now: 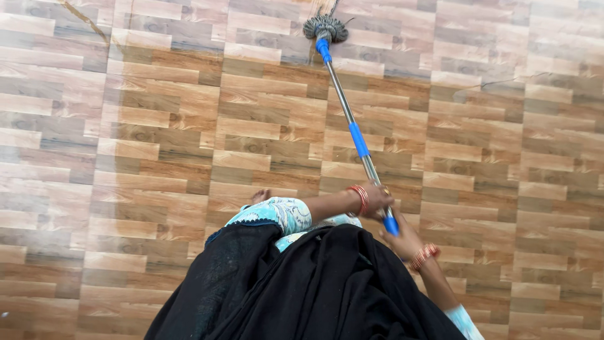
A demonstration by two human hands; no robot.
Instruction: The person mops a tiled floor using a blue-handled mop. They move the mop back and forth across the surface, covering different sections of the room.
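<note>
A mop with a silver pole (343, 101) and blue plastic sleeves stretches from my hands up to its grey string head (325, 28), which rests on the floor near the top edge. My left hand (376, 199), with red bangles at the wrist, is closed around the pole just above the blue end grip. My right hand (402, 242), also with bangles, grips the pole's lower end just below it. A black cloth (314, 289) and a pale blue patterned sleeve (277, 213) cover my body at the bottom.
The floor (157, 145) is tiled in a wood-plank pattern of brown, tan and grey. A thin crack line (85, 21) runs across tiles at the top left. The toes of a foot (260, 196) show just above the sleeve.
</note>
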